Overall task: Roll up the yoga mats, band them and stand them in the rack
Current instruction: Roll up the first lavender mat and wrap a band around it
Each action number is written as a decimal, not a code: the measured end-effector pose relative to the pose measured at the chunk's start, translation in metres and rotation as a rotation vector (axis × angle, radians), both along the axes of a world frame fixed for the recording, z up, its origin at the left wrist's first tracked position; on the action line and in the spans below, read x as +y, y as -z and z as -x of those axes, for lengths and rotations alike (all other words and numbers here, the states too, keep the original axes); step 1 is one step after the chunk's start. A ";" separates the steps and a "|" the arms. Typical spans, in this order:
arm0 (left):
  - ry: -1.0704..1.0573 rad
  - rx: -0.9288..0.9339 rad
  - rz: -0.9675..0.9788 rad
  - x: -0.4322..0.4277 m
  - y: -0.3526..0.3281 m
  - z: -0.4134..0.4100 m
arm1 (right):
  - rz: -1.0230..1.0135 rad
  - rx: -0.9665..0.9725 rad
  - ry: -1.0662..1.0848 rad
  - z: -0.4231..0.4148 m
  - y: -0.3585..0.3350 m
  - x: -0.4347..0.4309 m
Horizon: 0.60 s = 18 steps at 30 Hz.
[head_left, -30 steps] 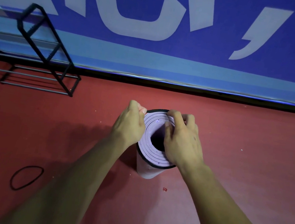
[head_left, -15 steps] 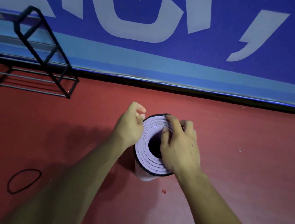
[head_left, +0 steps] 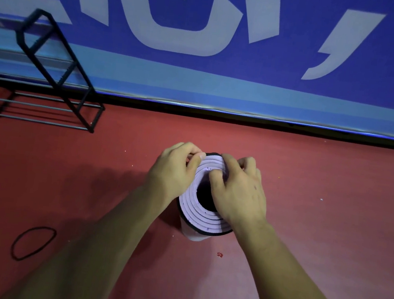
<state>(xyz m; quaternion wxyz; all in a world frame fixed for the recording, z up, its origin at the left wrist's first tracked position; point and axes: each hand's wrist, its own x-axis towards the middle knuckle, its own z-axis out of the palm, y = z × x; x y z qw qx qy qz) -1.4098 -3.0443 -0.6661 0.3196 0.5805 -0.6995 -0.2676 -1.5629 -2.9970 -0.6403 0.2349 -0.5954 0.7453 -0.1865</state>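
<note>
A rolled lilac yoga mat (head_left: 201, 221) with a black outer edge stands upright on the red floor, its spiral top end facing me. My left hand (head_left: 172, 171) grips the roll's upper left rim, fingers curled over the edge. My right hand (head_left: 240, 193) lies on the top right, with fingers pressed into the inner layers beside the dark core. A black elastic band (head_left: 33, 242) lies loose on the floor at the lower left. The black metal rack (head_left: 58, 84) stands at the back left against the wall.
A blue wall banner (head_left: 223, 78) with large pale letters runs across the back, with a black strip at its foot. Small crumbs, one of them red (head_left: 220, 254), dot the red floor around the mat.
My left hand's fingers, lifted off half a second ago, have closed again on the roll's rim. My right hand has shifted slightly on the top. The roll stays in place.
</note>
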 end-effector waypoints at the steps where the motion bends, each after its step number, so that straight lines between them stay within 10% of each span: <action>1: -0.032 -0.023 -0.010 0.000 -0.001 0.001 | 0.002 0.005 0.001 -0.001 0.000 0.000; 18: -0.373 0.419 -0.653 -0.008 0.001 0.013 | 0.057 -0.072 0.031 0.002 0.003 0.016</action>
